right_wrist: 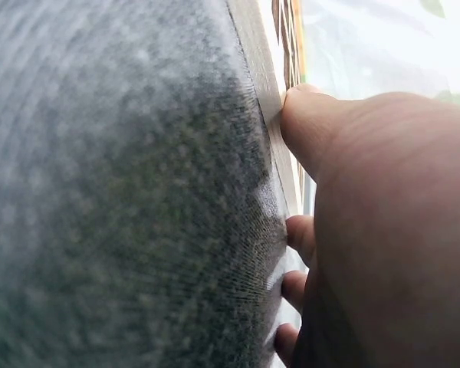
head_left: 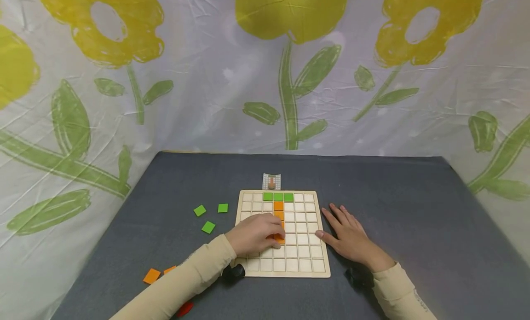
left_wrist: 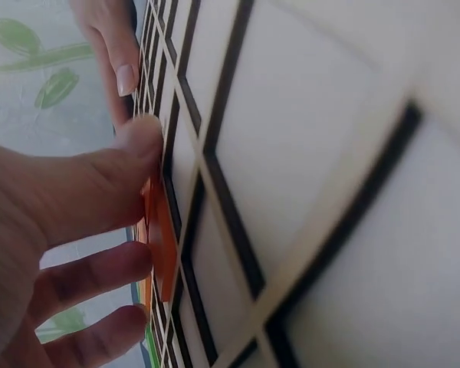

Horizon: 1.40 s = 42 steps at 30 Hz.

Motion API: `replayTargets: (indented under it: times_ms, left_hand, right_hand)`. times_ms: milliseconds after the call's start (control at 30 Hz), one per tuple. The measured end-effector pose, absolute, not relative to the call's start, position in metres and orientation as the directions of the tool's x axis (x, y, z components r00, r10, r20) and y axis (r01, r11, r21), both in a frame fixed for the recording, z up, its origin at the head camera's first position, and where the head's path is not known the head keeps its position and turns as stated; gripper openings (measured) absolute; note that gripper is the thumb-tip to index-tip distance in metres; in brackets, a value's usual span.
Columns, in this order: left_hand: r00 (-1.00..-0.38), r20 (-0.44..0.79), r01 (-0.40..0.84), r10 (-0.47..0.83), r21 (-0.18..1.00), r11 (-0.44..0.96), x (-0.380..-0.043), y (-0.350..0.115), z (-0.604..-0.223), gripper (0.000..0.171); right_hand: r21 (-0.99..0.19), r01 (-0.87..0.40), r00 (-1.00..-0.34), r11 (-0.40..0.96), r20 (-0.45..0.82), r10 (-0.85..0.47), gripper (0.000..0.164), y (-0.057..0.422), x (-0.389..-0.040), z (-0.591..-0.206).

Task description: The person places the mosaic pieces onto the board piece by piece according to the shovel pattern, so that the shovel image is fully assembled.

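A pale wooden grid board (head_left: 303, 267) lies on the table. Three green square tiles (head_left: 278, 197) fill part of its far row, and orange square tiles (head_left: 279, 206) run in a column below the middle one. My left hand (head_left: 257, 232) reaches over the board, thumb and fingers pinching an orange tile (left_wrist: 162, 241) at the near end of that column; the fingers partly hide the column. In the left wrist view the tile sits against the grid at a slight tilt. My right hand (head_left: 349, 237) rests with fingers spread on the table, its thumb (right_wrist: 307, 126) touching the board's right edge.
Loose green tiles (head_left: 208, 227) lie left of the board. Nearer, by the left sleeve, are orange tiles (head_left: 152, 276) and a partly covered red piece (head_left: 185, 309). A small pattern card (head_left: 271, 182) stands behind the board. Flower-printed cloth (head_left: 198, 80) hangs behind the table.
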State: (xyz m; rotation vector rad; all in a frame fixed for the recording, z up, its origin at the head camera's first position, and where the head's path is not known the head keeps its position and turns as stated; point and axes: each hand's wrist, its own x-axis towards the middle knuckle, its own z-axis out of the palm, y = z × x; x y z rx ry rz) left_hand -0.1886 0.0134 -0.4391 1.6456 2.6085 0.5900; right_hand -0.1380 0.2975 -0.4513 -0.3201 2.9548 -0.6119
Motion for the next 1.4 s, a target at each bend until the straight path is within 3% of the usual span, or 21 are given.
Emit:
replayTargets:
  times_ms: [433,867,1167,1400]
  left_hand:
    - [-0.497,0.202,0.856,0.844,0.270,0.440,-0.183,-0.012,-0.432,0.016]
    - [-0.712,0.162,0.689,0.683,0.349,0.635,-0.173,-0.115,-0.413,0.023]
    - [-0.802,-0.023,0.521,0.596,0.459,0.720,-0.156,-0.178,-0.403,0.033]
    - [-0.806,-0.172,0.423,0.567,0.502,0.754,-0.140,-0.213,-0.407,0.039]
  right_hand:
    - [-0.419,-0.199,-0.970,0.886,-0.046,-0.239,0.073,0.299,-0.137,-0.459]
    - [-0.410,-0.178,-0.967,0.894,-0.096,-0.236,0.075,0.299,-0.136,-0.459]
    - [-0.409,-0.191,-0.964,0.892,-0.093,-0.249,0.074,0.300,-0.138,-0.455]
    - [-0.402,-0.196,-0.963,0.895,-0.094,-0.253,0.074,0.298,-0.140,-0.453]
